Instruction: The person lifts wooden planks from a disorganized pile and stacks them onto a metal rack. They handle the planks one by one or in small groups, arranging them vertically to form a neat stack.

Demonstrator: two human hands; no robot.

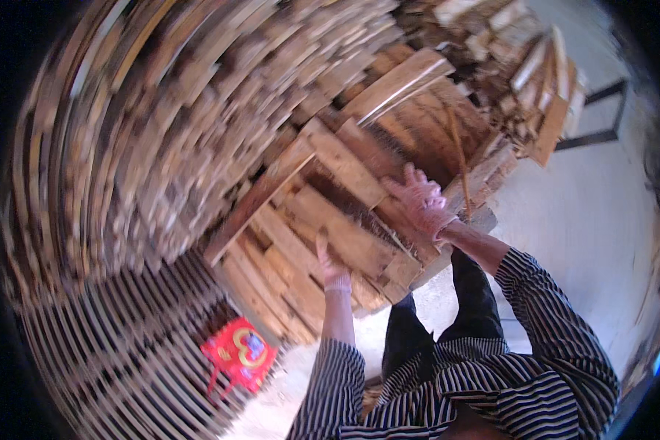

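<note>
Loose wooden planks and boards lie in a pile (301, 220) in front of me. My left hand (332, 268), in a pale pink glove, is over the nearer planks. Its fingers are stretched out and I see nothing in them. Farther right, my right hand (422, 202) wears a similar glove and rests against or just over a reddish-brown board (378, 150). The fingers of that hand are spread; their contact with the wood is blurred. A thin strip of wood (458, 158) slants beyond the right hand.
A tall stack of boards (176, 125) rises at the left and far side. Slatted wood (117, 352) and a red bag (242, 356) are at lower left. More wood pieces (521, 59) are heaped at far right, near a dark metal frame (601, 117).
</note>
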